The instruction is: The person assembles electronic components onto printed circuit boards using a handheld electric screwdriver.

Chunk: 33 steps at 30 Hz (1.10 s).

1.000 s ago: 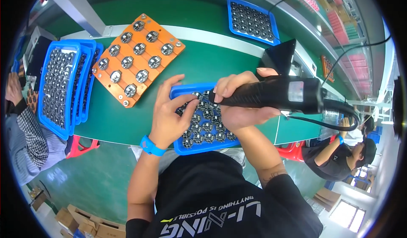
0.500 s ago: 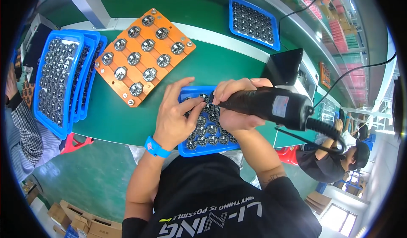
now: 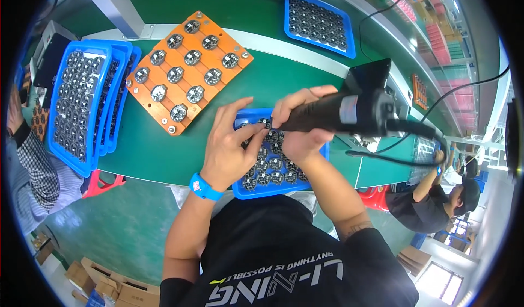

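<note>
**Both hands at the near blue tray**

The right hand (image 3: 297,124) grips a black electric screwdriver (image 3: 349,112), fingers wrapped around its barrel — tip down on the small round parts in the blue tray (image 3: 273,187) at the green table (image 3: 158,154) edge. The left hand (image 3: 232,143) lies fingers spread on the tray. At 10 o'clock sits an orange fixture plate (image 3: 188,69).

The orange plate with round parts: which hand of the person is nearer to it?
Left. The left hand rests on the blue tray, just right of the orange plate. The right hand, holding the black power tool, is farther right.
</note>
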Each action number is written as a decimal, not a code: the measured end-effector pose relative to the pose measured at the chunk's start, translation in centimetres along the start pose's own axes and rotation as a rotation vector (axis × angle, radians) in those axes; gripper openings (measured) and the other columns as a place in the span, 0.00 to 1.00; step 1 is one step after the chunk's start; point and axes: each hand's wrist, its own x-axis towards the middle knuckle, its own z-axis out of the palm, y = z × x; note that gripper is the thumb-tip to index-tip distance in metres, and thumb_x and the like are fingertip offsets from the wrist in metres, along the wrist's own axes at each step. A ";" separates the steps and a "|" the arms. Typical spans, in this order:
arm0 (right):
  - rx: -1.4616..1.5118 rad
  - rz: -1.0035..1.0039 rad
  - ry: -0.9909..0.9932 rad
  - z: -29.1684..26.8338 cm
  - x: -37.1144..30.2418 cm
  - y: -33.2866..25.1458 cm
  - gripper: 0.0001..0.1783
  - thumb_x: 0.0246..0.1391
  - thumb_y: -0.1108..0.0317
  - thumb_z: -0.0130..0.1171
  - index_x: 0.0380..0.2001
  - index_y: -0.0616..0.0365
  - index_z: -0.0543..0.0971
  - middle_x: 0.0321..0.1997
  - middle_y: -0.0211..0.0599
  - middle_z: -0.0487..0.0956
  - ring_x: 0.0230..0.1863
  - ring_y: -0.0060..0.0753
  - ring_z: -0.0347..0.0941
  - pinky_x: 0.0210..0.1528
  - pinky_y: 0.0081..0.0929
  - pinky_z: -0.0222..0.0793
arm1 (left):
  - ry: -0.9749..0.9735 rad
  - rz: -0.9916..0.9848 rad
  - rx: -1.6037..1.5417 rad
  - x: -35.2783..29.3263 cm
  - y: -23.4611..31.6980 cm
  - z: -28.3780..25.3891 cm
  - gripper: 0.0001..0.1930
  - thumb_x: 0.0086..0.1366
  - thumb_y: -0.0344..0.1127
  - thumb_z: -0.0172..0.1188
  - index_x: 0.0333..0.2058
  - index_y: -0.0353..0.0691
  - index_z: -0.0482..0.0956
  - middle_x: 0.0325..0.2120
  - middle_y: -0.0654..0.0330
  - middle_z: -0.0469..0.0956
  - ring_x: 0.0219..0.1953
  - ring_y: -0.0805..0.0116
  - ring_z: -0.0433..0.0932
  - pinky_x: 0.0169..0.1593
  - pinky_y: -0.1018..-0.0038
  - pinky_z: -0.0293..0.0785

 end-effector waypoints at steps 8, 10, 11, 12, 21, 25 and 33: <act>-0.047 0.017 0.182 -0.8 0.9 -0.6 0.49 0.51 0.22 0.48 0.58 0.52 0.55 0.18 0.38 0.69 0.14 0.32 0.66 0.19 0.27 0.66 | -0.021 -0.022 -0.016 0.3 0.8 0.5 0.07 0.51 0.26 0.69 0.31 0.36 0.87 0.50 0.49 0.77 0.49 0.51 0.75 0.52 0.63 0.72; -0.056 0.037 0.229 -0.8 1.3 -2.0 0.51 0.52 0.22 0.45 0.63 0.52 0.53 0.18 0.37 0.69 0.13 0.31 0.66 0.18 0.27 0.66 | -0.024 -0.015 0.003 0.2 0.8 0.5 0.06 0.51 0.26 0.69 0.31 0.36 0.87 0.50 0.49 0.77 0.49 0.51 0.75 0.52 0.63 0.72; -0.072 0.027 0.266 -1.0 1.6 -3.2 0.53 0.52 0.21 0.42 0.65 0.53 0.52 0.18 0.36 0.70 0.13 0.30 0.66 0.17 0.27 0.65 | -0.022 -0.018 0.020 0.2 0.8 0.5 0.06 0.51 0.25 0.69 0.31 0.36 0.87 0.50 0.49 0.77 0.49 0.52 0.76 0.52 0.63 0.72; -0.109 0.036 0.342 -0.8 1.9 -5.0 0.55 0.50 0.18 0.40 0.64 0.54 0.53 0.17 0.35 0.69 0.13 0.30 0.65 0.17 0.26 0.65 | -0.030 -0.006 0.012 0.1 0.8 0.5 0.06 0.51 0.25 0.69 0.31 0.36 0.87 0.50 0.49 0.77 0.49 0.52 0.76 0.52 0.63 0.72; -0.275 -0.314 0.620 -11.4 1.1 -13.6 0.46 0.55 0.21 0.34 0.57 0.50 0.59 0.17 0.38 0.68 0.10 0.33 0.60 0.17 0.30 0.61 | -0.017 -0.006 0.045 0.2 1.1 0.8 0.04 0.52 0.25 0.68 0.29 0.37 0.86 0.50 0.50 0.77 0.49 0.52 0.75 0.50 0.63 0.73; -0.267 -0.309 0.618 -13.1 0.5 -13.2 0.45 0.55 0.20 0.34 0.56 0.49 0.60 0.16 0.37 0.67 0.11 0.33 0.61 0.17 0.31 0.60 | -0.049 -0.016 0.077 0.3 1.4 0.9 0.05 0.53 0.25 0.67 0.30 0.37 0.85 0.51 0.50 0.76 0.49 0.51 0.75 0.50 0.63 0.73; -0.197 -0.379 0.584 -12.8 -1.0 -12.9 0.45 0.54 0.19 0.30 0.55 0.48 0.60 0.17 0.36 0.67 0.11 0.32 0.61 0.17 0.30 0.59 | -0.068 -0.024 0.078 0.2 1.2 0.9 0.05 0.54 0.25 0.66 0.31 0.38 0.86 0.52 0.50 0.75 0.50 0.51 0.74 0.52 0.63 0.71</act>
